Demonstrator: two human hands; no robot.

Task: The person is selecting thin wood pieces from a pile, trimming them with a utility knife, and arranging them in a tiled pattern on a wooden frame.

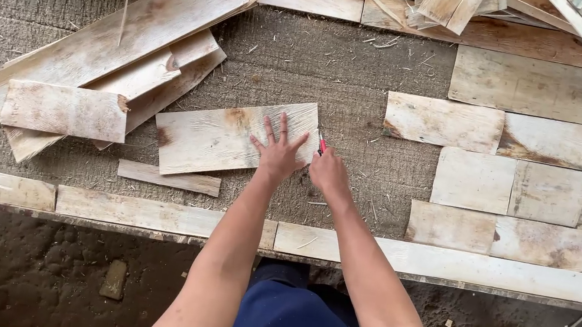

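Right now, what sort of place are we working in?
Probably a rough veneer or woodworking shed: thin wood sheets laid in rows on a fibrous mat, offcut pile, dirt floor.

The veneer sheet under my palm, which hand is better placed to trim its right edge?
Probably the right hand: it holds the red-handled cutter at the veneer sheet's right edge, while the left hand lies flat, fingers spread, pinning the sheet down.

1. Veneer sheet (223, 138): pale, thin, rectangular wood with a brown stain near its top edge; lies flat on the grey mat, tilted, right end higher.
2. Red cutter (322, 144): small, slim, at the sheet's right edge.
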